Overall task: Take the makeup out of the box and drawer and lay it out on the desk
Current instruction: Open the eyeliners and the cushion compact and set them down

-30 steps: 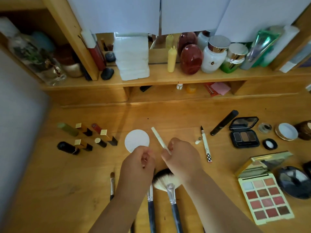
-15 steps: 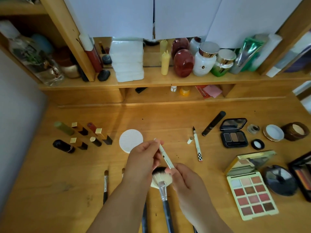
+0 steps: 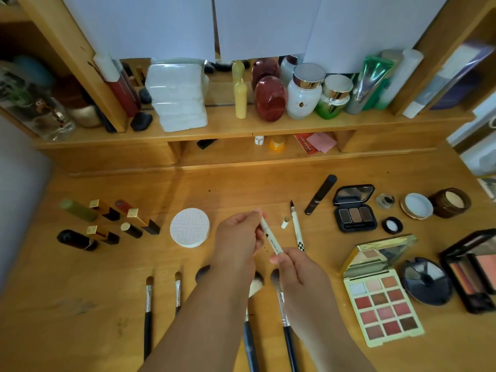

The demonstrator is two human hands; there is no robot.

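Head view: hands (image 3: 268, 251) hide brush heads (image 3: 257, 280).

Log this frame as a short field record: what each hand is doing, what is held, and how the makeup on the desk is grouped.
left hand: pinches the upper end of the white pen
right hand: pinches the lower end of the same pen
held item: white pen, tilted, above the desk
desk left: lipsticks lying in a cluster
desk centre: round white compact; checkered eyeliner pen, uncapped, small cap beside it
desk front: brushes in a row, partly hidden by the arms
desk right: open eyeshadow palette, brown trio, mascara tube
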